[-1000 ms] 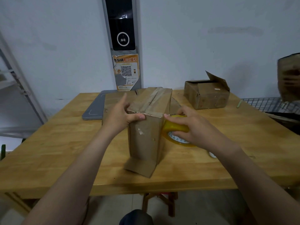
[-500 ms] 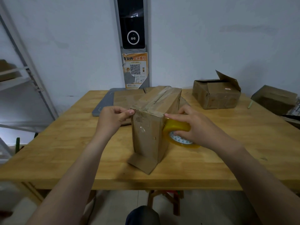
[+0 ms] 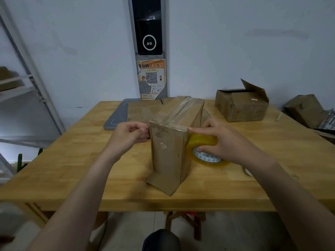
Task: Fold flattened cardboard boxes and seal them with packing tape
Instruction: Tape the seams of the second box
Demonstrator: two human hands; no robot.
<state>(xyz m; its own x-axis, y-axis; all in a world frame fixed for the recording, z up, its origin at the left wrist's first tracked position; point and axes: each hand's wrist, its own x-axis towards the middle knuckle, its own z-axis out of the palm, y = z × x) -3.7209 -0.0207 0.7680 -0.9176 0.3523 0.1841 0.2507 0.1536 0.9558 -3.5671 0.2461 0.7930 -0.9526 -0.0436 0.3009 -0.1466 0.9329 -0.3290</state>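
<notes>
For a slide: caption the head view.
Left hand pinches top edge of cardboard box; right hand holds tape roll against its side.

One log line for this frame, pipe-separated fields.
step: taping box top edge | left hand: pinches tape end at left corner | right hand: grips tape roll at right corner

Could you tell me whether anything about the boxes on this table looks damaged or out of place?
Yes. The upright box has a bottom flap splayed loose onto the table, and its top carries wrinkled tape. The open box behind on the right looks dented, one flap sticking up.
</notes>
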